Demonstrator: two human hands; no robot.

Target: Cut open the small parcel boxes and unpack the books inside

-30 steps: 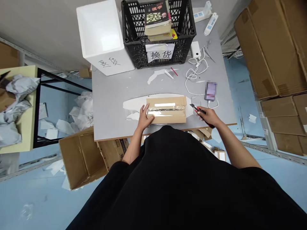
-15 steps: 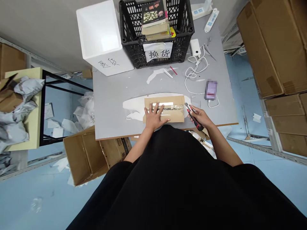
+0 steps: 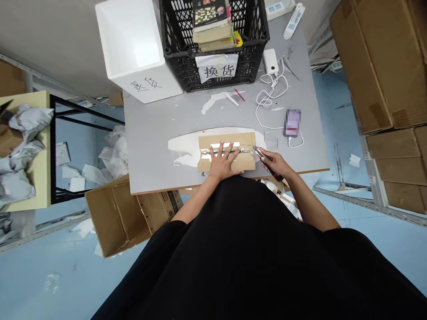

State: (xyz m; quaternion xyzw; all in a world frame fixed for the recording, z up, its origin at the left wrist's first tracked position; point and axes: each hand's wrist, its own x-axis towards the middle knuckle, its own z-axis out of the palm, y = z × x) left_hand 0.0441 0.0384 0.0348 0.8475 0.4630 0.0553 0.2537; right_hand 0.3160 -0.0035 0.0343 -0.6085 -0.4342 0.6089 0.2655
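A brown cardboard box (image 3: pixel 207 141) lies on the table with shiny clear tape along its middle seam. My left hand (image 3: pixel 220 165) presses on top of the box, its fingers spread across the seam. In my right hand (image 3: pixel 277 163) is a red and black utility knife (image 3: pixel 271 171). The blade tip meets the taped seam at the right end of the box. Beneath the box, torn white paper (image 3: pixel 183 144) spreads out on both sides.
At the back of the grey table (image 3: pixel 150 133) stand a white foam bin (image 3: pixel 143 80) and a black crate (image 3: pixel 187 73) holding books (image 3: pixel 213 35). To the right lie a phone (image 3: pixel 292 122) and a white cable (image 3: pixel 263 100). A large open carton (image 3: pixel 116 213) sits below the table's left front.
The knife has moved left, its tip going from just off the box's right end onto the seam. My left hand has shifted slightly right on the box.
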